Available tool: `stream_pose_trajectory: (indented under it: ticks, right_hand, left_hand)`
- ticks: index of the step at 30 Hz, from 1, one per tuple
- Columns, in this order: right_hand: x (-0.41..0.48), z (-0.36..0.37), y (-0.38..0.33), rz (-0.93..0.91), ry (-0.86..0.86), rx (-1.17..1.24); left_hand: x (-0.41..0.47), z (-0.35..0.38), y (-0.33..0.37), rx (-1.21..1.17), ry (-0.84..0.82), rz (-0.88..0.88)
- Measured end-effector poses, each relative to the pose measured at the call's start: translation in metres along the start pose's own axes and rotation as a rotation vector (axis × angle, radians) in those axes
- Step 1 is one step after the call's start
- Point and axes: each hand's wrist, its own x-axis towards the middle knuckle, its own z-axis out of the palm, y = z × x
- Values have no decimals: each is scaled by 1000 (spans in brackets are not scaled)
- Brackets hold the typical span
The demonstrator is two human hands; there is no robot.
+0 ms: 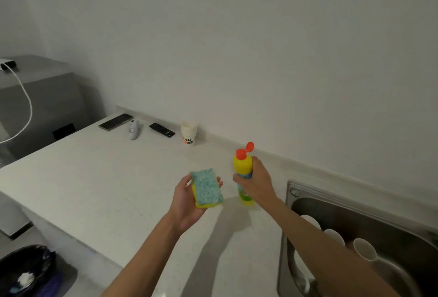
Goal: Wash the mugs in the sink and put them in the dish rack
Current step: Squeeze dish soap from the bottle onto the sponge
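Observation:
My left hand [187, 204] holds a blue-and-yellow sponge [206, 187], blue scrub side up, above the white counter [106, 185]. My right hand [257, 181] grips a yellow dish-soap bottle [242, 166] around its middle; its orange flip cap stands open, and the bottle is upright at counter level. To the right lies the steel sink [355, 204]. Inside it are white mugs [365, 251], three partly visible, with my right forearm crossing in front of them. No dish rack is in view.
At the back of the counter lie a phone [115, 121], a white controller [134, 130], a black remote [162, 129] and a stack of paper cups [189, 133]. A grey cabinet [40, 99] with a white cable stands at left; a dark bin [26, 270] sits on the floor.

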Motion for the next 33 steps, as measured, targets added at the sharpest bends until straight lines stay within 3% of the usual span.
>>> stream_pose_trajectory:
  ticks: [3, 6, 9, 15, 24, 33]
  right_hand:
    - [-1, -24, -25, -277, -163, -300]
    - [1, -45, -54, -484, -352, -816]
    - [3, -54, -76, -717, -352, -1204]
    - [-8, -53, -107, -864, -462, -1605]
    - [-20, -44, -133, -914, -472, -1797]
    - [-10, -59, -104, -868, -566, -1620]
  left_hand:
    - [-1, -7, -2, 11, 14, -13]
    - [-1, -9, -9, 11, 16, -41]
    - [2, -8, -18, 16, 8, -62]
    - [9, -8, -34, 82, 16, -89]
    - [11, -16, -53, 62, 53, -125]
    - [10, -15, -55, 81, 38, -127]
